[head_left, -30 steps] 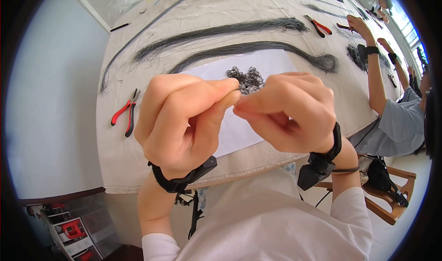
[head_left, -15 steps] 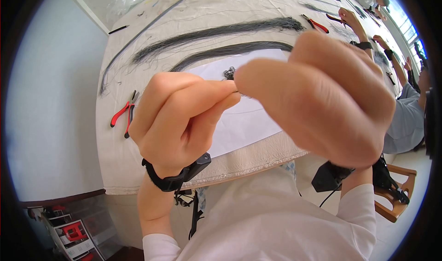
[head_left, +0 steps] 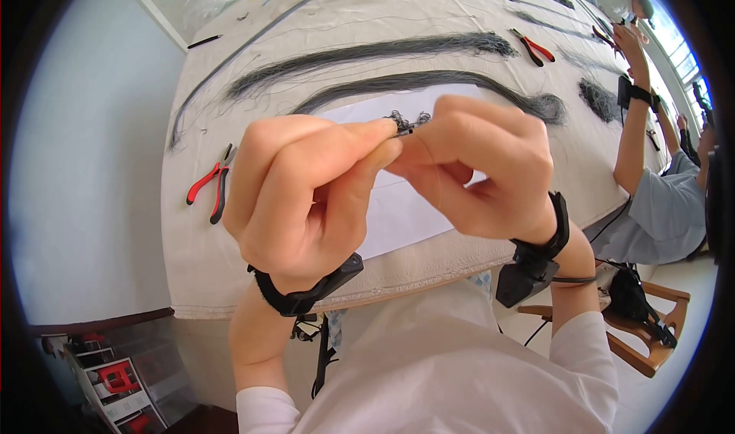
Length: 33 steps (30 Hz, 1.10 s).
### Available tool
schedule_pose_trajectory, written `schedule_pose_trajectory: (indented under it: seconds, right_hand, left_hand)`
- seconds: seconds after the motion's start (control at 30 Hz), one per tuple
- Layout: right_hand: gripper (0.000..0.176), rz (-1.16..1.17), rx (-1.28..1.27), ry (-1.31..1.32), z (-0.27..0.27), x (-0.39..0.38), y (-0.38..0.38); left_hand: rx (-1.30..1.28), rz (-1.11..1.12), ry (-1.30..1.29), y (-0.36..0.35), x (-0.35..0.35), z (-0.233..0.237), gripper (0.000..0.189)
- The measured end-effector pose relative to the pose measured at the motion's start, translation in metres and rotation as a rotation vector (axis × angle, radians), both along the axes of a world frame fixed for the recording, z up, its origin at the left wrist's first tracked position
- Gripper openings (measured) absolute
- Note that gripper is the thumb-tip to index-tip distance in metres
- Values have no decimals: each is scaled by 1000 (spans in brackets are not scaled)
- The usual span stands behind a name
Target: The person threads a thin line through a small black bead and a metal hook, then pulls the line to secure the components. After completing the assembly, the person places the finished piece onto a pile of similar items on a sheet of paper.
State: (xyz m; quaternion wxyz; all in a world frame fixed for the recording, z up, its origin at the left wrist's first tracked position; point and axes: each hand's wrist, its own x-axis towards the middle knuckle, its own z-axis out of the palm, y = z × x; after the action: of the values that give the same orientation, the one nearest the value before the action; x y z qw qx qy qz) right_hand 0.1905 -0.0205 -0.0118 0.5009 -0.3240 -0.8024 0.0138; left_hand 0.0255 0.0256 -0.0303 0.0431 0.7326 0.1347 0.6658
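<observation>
My left hand [head_left: 306, 181] is closed in a pinch above the white paper [head_left: 409, 212], with a short, thin dark wire [head_left: 406, 132] at its fingertips. Close beside it, my right hand [head_left: 490, 162] pinches at the wire's other side, thumb and forefinger pressed together. A fine strand hangs by the right fingers. How the wire is shaped inside the fingers is hidden. Just behind the fingertips lies a small heap of dark curled wire pieces [head_left: 396, 117] on the paper, partly covered by my hands.
Red-handled pliers [head_left: 218, 187] lie to the left, and another pair of pliers [head_left: 534, 48] at the back right. Long bundles of dark wire [head_left: 367, 55] cross the cloth-covered table [head_left: 191, 265]. On the right, a co-worker's arm [head_left: 634, 112] reaches over the table.
My right hand has come down and away from the camera to meet the left fingertips. My left hand has barely shifted. The co-worker's arm has moved to the right.
</observation>
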Motion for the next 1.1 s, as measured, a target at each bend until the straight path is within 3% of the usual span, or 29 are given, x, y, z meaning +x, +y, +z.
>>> schedule_pose_trajectory:
  seconds: [0.13, 0.27, 0.4, 0.53, 0.6, 0.67, 0.77, 0.83, 0.93, 1.1]
  right_hand:
    - [24, -109, 232, -162, 0, -1, -10]
    - [42, -210, 414, -301, 15, -6, -18]
    - [49, -247, 349, -479, 47, -10, -27]
    - [44, -259, 332, -470, 53, -4, -11]
    - [29, -81, 464, -304, 43, 7, 14]
    - [14, -191, 205, -208, 45, 2, 6]
    - [17, -137, 100, -170, 29, 6, 11]
    - [15, -129, -99, -6, 17, 2, 9]
    - [14, -110, -203, 29, 7, -2, 4]
    - [18, -38, -114, 76, -7, -10, -5]
  left_hand:
    - [7, 4, 5, 1, -1, 0, 17]
    - [-13, -8, 30, 1, -3, 3, 17]
    - [6, -31, 34, 3, -2, 2, 17]
    - [-36, -137, 4, 0, 1, 8, 21]
    - [-59, -73, 30, -6, -1, 6, 22]
    - [-82, -7, 56, -8, -1, 4, 23]
    - [-75, -12, 18, -6, 0, 3, 24]
    - [-56, -25, 15, -5, -1, 2, 22]
    - [-42, -26, -22, -1, -2, -1, 20]
    - [-84, -28, -24, -3, -1, -1, 17]
